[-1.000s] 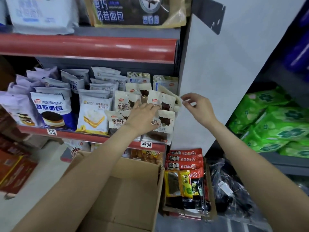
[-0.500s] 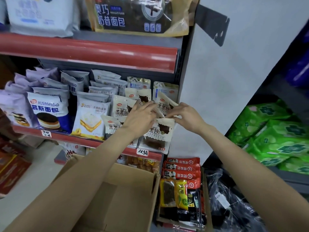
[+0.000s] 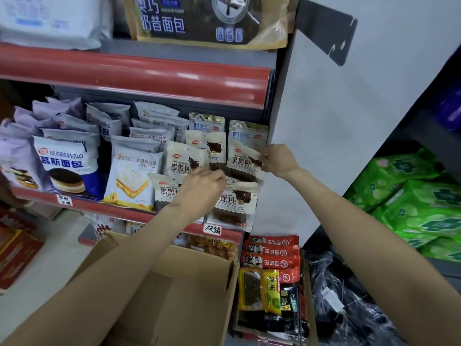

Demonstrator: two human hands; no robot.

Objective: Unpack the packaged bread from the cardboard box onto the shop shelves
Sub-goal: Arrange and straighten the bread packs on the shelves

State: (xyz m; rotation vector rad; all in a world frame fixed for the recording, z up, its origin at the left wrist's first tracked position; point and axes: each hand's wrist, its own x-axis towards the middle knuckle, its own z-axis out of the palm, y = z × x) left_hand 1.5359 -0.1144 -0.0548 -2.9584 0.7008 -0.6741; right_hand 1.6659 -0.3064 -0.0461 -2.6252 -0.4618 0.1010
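Observation:
Several cream-and-brown bread packs stand at the right end of the red-edged middle shelf (image 3: 119, 208). My right hand (image 3: 279, 161) pinches the upper right corner of one tilted bread pack (image 3: 240, 159) in the second row. My left hand (image 3: 199, 188) has its fingers curled over the top edge of a front-row bread pack (image 3: 235, 206), partly hiding the pack beside it (image 3: 163, 193). The open cardboard box (image 3: 174, 295) sits below my arms; its visible inside is bare.
Blue mousse-bread packs (image 3: 67, 166) and white sandwich packs (image 3: 132, 181) fill the shelf's left. A grey side panel (image 3: 324, 146) bounds the shelf on the right. Red snack packs (image 3: 272, 253) lie in a carton below. Green packs (image 3: 411, 201) fill the right-hand shelf.
My right hand rose from the front pack to the corner of the tilted pack behind it. My left hand shifted slightly right onto the front pack's top edge.

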